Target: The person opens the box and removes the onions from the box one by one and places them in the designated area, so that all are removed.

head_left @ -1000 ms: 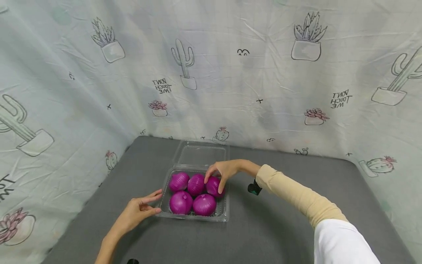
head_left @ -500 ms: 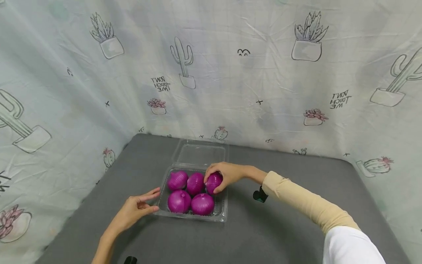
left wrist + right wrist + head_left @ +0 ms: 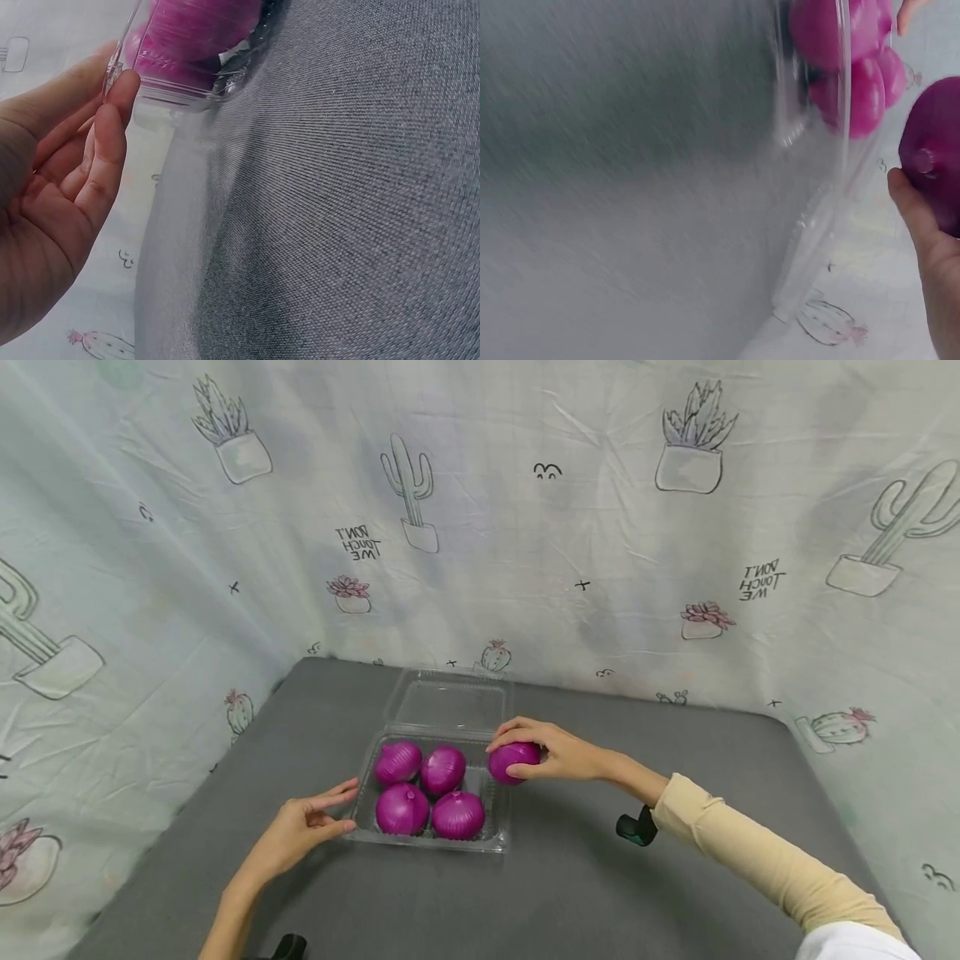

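A purple onion (image 3: 512, 761) is in my right hand (image 3: 558, 752), gripped between thumb and fingers above the container's right edge. The right wrist view shows the same onion (image 3: 934, 150) from the side with its pale stub. The clear plastic container (image 3: 468, 843) holds several more purple onions (image 3: 402, 808), grouped in its left and middle. My left hand (image 3: 288, 837) is at the container's left side. In the left wrist view its thumb and fingers pinch the clear rim (image 3: 112, 75).
The container's hinged clear lid (image 3: 450, 703) lies folded back behind it. A grey cloth-covered table (image 3: 570, 877) is underneath. Cactus-print curtain (image 3: 480, 568) hangs along the back and sides.
My right hand has taken the back-right onion up out of its place and carried it rightward. The left hand has stayed at the container's left edge.
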A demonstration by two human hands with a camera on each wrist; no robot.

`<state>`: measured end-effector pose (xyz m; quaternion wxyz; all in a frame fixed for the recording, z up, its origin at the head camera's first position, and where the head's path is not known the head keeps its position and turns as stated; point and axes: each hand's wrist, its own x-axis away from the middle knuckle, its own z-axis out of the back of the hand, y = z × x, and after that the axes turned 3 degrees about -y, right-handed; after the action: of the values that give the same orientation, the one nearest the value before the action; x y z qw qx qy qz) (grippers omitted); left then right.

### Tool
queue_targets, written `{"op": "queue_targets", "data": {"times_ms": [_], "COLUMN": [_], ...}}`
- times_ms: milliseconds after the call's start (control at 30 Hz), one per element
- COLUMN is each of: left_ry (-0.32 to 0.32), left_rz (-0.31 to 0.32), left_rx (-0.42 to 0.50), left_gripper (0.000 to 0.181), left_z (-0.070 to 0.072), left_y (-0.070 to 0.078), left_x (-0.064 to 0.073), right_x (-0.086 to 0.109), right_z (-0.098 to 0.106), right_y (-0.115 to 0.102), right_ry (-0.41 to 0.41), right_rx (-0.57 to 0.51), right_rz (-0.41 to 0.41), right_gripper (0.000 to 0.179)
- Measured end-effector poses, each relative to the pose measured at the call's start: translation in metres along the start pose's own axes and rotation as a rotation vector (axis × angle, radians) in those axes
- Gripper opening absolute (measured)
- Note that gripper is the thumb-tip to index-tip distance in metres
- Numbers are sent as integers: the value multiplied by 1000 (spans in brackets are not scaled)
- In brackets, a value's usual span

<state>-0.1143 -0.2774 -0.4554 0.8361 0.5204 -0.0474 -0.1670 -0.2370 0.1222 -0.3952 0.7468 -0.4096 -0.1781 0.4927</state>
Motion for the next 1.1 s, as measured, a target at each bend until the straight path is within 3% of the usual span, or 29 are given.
{"op": "queue_targets", "data": {"times_ms": [167,233,400,533,700,967,1100], "left_ry": [8,7,-7,-4,3,13,6], "left_rz": [9,15,16,15,7,16,30], "left_rx": [-8,-6,0,1,-8,-16,-15], "left_gripper": [47,48,48,47,48,47,47], "left_z": [3,3,3,3,3,2,2], "left_y": [1,2,3,4,2,0,1], "left_x": [-1,-1,-3,-3,-2,-1,-1], "right_x": [24,34,58,70,81,88,91], "right_z": [-12,-15,-17,-14,-19,-32,-38], "right_y": [-1,-1,0,-2,-2,1,0], "right_ry": [77,107,180,226,219,145,106], "right_rx": [-311,-386,-322,-232,-265,-663,-737], "right_rz": [-40,-49,-117,-176,-237,-304,-323], "right_gripper": [35,40,57,55,52,39,48]}}
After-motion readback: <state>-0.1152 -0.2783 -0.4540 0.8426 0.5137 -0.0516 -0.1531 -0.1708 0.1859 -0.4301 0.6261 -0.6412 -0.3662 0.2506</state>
